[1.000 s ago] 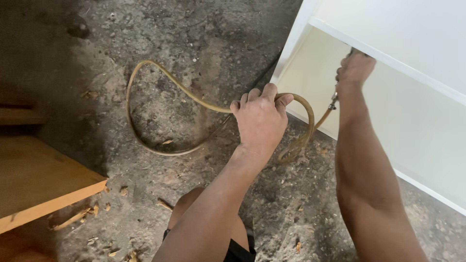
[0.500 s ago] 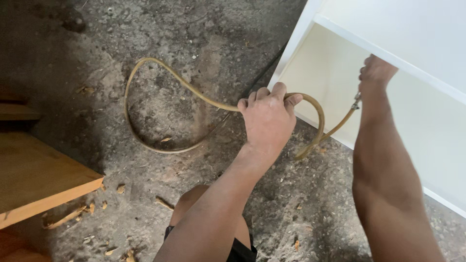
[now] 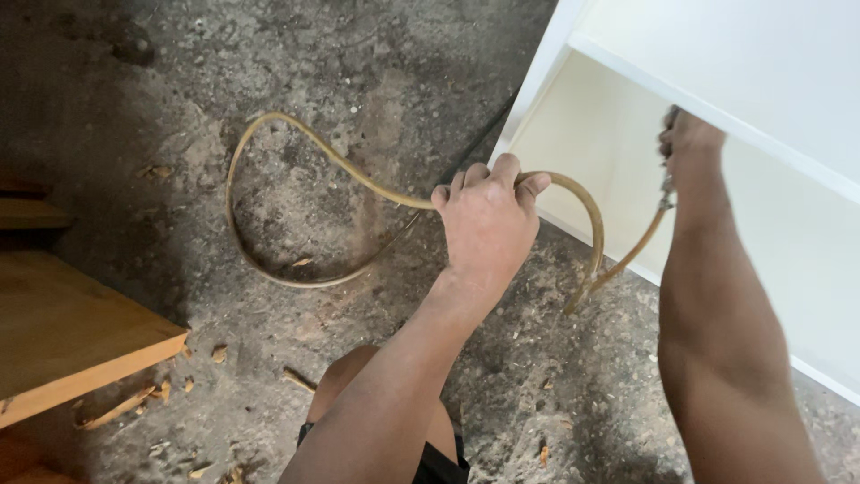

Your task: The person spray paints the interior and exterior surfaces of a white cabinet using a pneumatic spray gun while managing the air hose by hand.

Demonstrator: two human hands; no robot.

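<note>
A long tan hose (image 3: 269, 152) loops across the rough concrete floor and arcs up to the right. My left hand (image 3: 488, 220) is closed around the hose near the top of its arc. My right hand (image 3: 685, 134) reaches into a white cabinet (image 3: 735, 63), under its shelf edge, gripping something at the hose's metal end fitting (image 3: 666, 193); what it grips is hidden by the hand. The hose bends down and back up between the two hands.
A wooden board or bench (image 3: 63, 332) sits at the left with wood chips (image 3: 170, 390) scattered below it. My knee (image 3: 358, 376) shows at the bottom centre. The cabinet's pale inner panel (image 3: 609, 152) fills the upper right.
Both hands and the hose's arc have shifted slightly within the view; my right hand is now further under the cabinet shelf edge. The grip on the hose is unchanged.
</note>
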